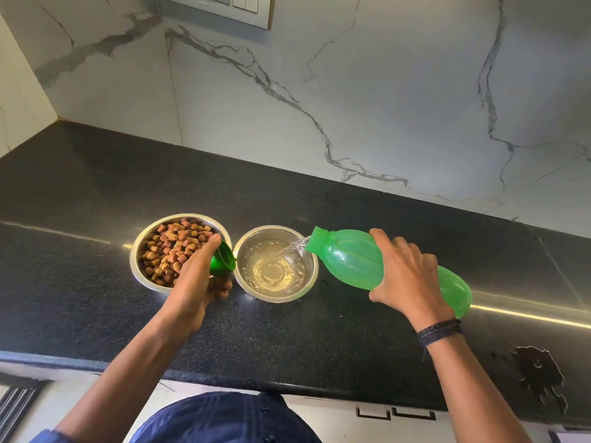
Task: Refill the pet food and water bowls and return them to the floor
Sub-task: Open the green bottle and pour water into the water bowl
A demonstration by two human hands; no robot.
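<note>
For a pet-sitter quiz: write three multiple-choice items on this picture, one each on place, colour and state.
1. Where is the kibble bowl?
A. Left of the water bowl
B. Right of it
C. Inside it

2. What colour is the bottle?
A. Blue
B. Green
C. Red

3. How is the bottle now?
A. Upright and capped
B. Lying on its side, untouched
C. Tilted in the right hand, pouring

Answers: 1 A, they stand side by side on the counter; 2 B, green like the cap in the left hand; 3 C, water streams from its neck into the bowl.
</note>
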